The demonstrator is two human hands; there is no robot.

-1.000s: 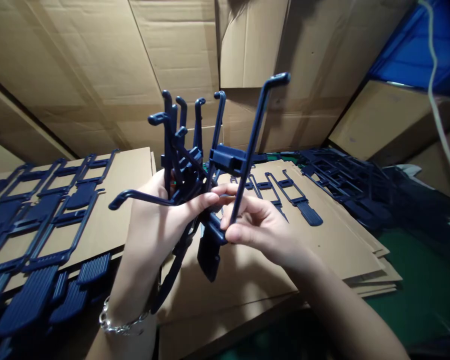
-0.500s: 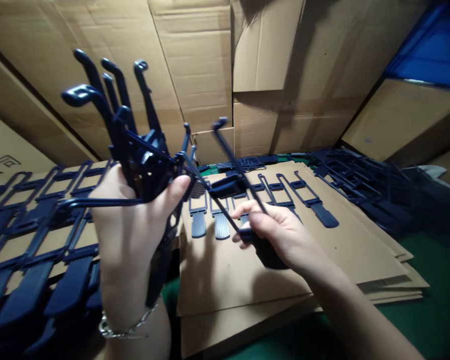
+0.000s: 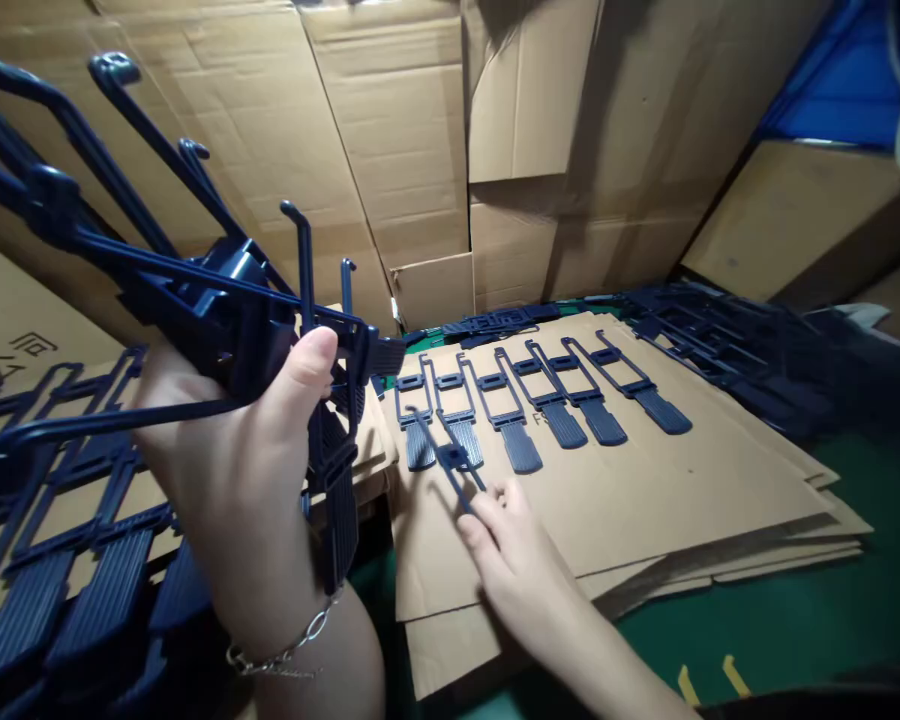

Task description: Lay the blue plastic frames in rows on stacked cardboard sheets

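My left hand (image 3: 247,480), with a chain bracelet at the wrist, is closed round a bunch of dark blue plastic hooked frames (image 3: 225,280). Their bent arms point up and left; one ribbed pad (image 3: 341,530) hangs below the palm. Low over the flat cardboard sheets (image 3: 645,520), my right hand (image 3: 525,560) pinches a single plastic frame (image 3: 454,458), its two hooked arms pointing away from me. The fingers hide its pad end. Just beyond it, several similar frames (image 3: 523,447) lie in a row, ribbed pads towards me.
More frames (image 3: 97,590) lie in rows on cardboard at the left. Dark plastic parts (image 3: 727,360) are heaped at the right, and others (image 3: 495,322) lie at the back. Cardboard boxes (image 3: 390,130) wall off the far side. Two yellow strips (image 3: 735,677) show on the green surface (image 3: 765,610).
My right hand has moved down and slightly left with its frame, away from the bunch to the cardboard. My left hand has shifted left with the bunch, which now tilts further left.
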